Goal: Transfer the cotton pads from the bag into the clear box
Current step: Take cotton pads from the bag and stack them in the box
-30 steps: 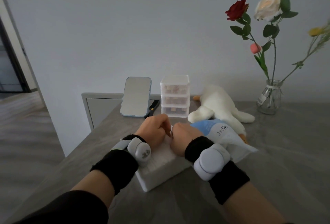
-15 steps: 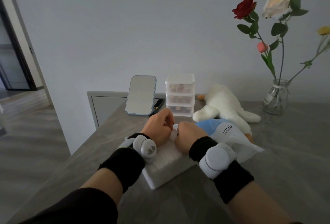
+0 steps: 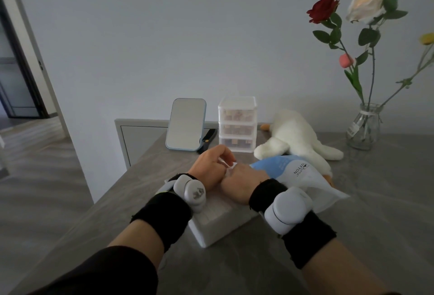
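Observation:
The clear box lies on the grey table in front of me, packed with a row of white cotton pads. Both wrists reach over it. My left hand and my right hand meet at the box's far end with fingers curled, and a bit of white pad shows pinched between them. The fingertips themselves are hidden. The blue and white cotton-pad bag lies just right of my right hand, its mouth toward me.
A white plush goose lies behind the bag. Farther back stand a small three-drawer clear organiser, a blue-framed mirror and a glass vase of flowers. The table's left edge drops to the floor.
Both hands stay together over the far end of the box. My left hand has risen slightly, its knuckles now higher than the right hand's.

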Demonstrator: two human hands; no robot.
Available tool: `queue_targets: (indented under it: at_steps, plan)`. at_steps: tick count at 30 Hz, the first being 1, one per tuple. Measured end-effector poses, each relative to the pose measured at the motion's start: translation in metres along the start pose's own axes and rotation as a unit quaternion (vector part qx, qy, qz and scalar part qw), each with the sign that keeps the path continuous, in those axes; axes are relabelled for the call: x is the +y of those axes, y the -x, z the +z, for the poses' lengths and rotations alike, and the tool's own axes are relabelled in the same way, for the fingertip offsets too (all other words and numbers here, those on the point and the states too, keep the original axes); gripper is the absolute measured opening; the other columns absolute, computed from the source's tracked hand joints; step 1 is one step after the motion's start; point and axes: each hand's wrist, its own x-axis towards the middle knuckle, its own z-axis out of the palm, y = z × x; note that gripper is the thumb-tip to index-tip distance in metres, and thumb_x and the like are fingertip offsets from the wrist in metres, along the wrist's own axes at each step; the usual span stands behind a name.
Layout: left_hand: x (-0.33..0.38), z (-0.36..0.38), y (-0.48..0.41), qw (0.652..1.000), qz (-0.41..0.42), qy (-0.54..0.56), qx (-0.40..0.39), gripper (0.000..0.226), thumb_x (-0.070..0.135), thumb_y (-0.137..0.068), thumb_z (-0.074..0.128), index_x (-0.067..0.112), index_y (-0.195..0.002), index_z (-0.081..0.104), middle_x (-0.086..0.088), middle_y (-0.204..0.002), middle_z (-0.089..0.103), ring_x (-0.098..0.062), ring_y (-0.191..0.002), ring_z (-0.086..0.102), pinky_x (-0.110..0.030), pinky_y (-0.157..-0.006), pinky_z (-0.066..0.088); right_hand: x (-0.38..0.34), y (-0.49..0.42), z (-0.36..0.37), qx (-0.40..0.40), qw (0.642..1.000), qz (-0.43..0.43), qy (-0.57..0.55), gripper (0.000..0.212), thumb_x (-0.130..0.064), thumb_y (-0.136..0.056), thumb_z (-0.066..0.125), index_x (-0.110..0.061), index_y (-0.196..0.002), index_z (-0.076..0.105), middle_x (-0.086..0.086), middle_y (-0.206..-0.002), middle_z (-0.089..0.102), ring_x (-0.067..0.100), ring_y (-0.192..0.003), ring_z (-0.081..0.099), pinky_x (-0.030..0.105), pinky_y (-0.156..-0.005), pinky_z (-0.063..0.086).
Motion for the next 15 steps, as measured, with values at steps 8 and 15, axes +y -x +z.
queue_targets:
  at_steps: [8,15]
  plan:
    - [0.001,0.0,0.0,1.0,-0.005,-0.003,-0.012,0.03,-0.01,-0.075,0.056,0.009,-0.096,0.065,0.009,-0.077,0.068,-0.012,-0.073,0.064,-0.025,-0.07,0.052,0.003,0.004,-0.005,-0.001,0.998,0.028,-0.061,0.05,-0.03,-0.083,0.048,-0.011,-0.129,0.046,0.013,-0.131,0.054,0.03,-0.12,0.051,0.046,-0.107,0.036]
    - [0.006,0.003,0.001,0.997,0.003,-0.073,-0.01,0.016,0.001,-0.081,0.062,0.011,-0.092,0.067,0.001,-0.092,0.065,-0.015,-0.086,0.063,-0.026,-0.08,0.049,0.005,0.01,-0.012,0.034,0.992,0.001,-0.125,0.046,-0.013,-0.083,0.052,-0.006,-0.128,0.045,0.005,-0.098,0.056,0.028,-0.107,0.058,0.033,-0.085,0.046]
